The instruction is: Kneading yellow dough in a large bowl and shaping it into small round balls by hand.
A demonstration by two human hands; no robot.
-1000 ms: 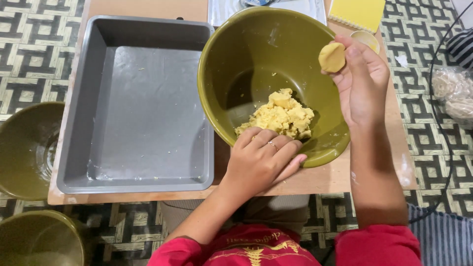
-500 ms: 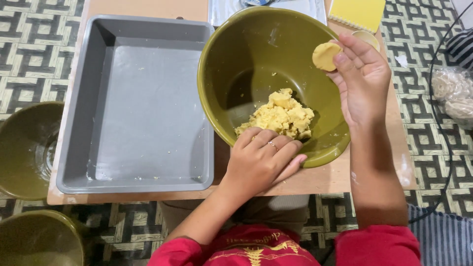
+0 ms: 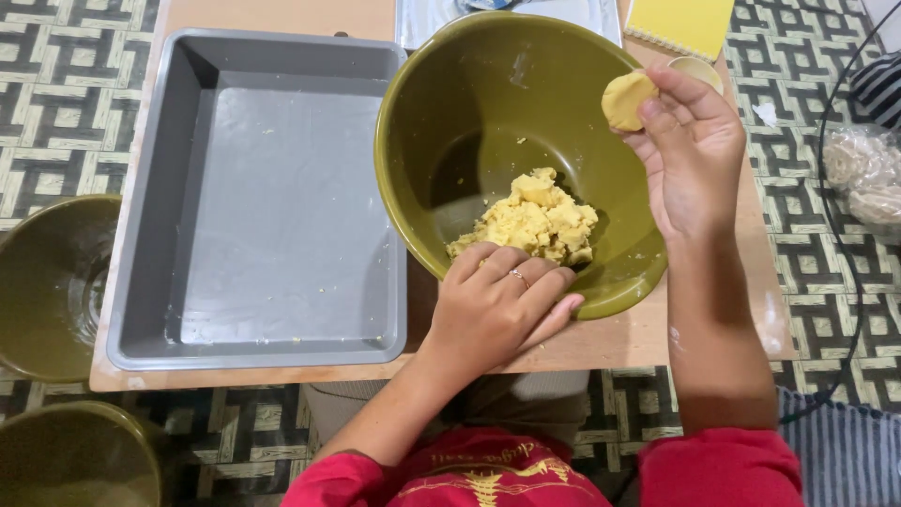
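A small flattened round of pale yellow dough [image 3: 627, 99] sits high at the right of the view, above the far right rim of a big olive-green bowl [image 3: 450, 113]. It looks smooth and soft, shaped like a thick disc. The rest of the dough [image 3: 535, 218] lies as a crumbly, lumpy heap in the bottom of the bowl, toward the near side, with a few crumbs stuck to the inner wall.

The bowl is tilted toward the person and takes up the right half of the wooden tabletop [image 3: 282, 17]; its near rim reaches almost to the tabletop's near edge. Just left of it, touching or nearly so, stands a grey rectangular baking tray [image 3: 282, 225] with only scattered crumbs on its flat bottom, a wide free surface. Beyond the tabletop's left edge, on the patterned floor [image 3: 56, 103], are two more olive bowls [image 3: 47, 282], one partly cut off at the lower corner. At the far right edge lie a yellow notebook [image 3: 680, 23] and a small round lid [image 3: 699, 70] partly behind the hand.

The right hand [image 3: 690, 155] pinches the dough round between thumb and curled fingers [image 3: 666, 108]. The left hand [image 3: 497, 305] grips the bowl's near rim, fingers close together and bent over the edge, tips just beside the heap.
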